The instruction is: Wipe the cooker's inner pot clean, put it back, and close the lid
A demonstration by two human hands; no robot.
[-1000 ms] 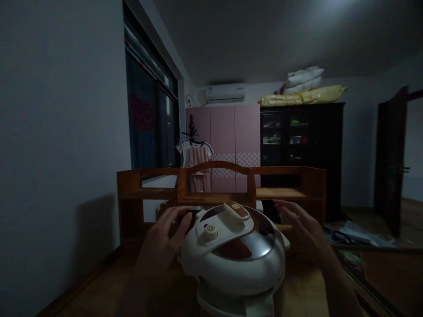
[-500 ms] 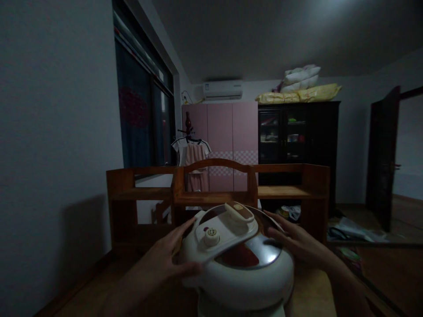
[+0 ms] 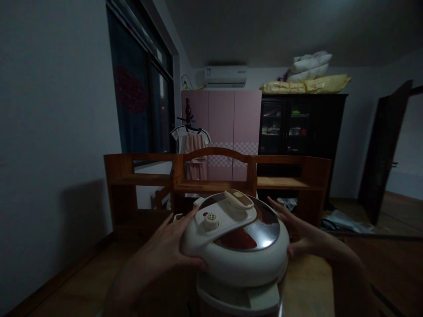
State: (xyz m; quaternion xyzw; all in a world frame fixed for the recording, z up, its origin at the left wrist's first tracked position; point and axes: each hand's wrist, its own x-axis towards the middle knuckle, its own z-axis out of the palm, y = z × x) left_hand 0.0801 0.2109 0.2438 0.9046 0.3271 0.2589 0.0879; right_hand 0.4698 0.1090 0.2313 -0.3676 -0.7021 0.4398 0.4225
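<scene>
A white pressure cooker (image 3: 238, 300) is seen at the bottom centre of the view, standing on a wooden table (image 3: 76, 288) close in front of the person. Its lid (image 3: 246, 246) is gripped from both sides. The left hand (image 3: 170, 248) is wrapped around the lid's left edge, with the thumb laid along the front rim. The right hand (image 3: 299, 231) is pressed flat against the right edge, with the fingers stretched toward the back. Whether the lid is seated or lifted cannot be told. A long handle (image 3: 238, 199) and a small round valve (image 3: 210, 220) are carried on top of the lid. A wooden shelf (image 3: 142, 179) is placed just behind the cooker, and a pink wardrobe (image 3: 228, 116) and a dark cabinet (image 3: 325, 132) are seen against the far wall.
</scene>
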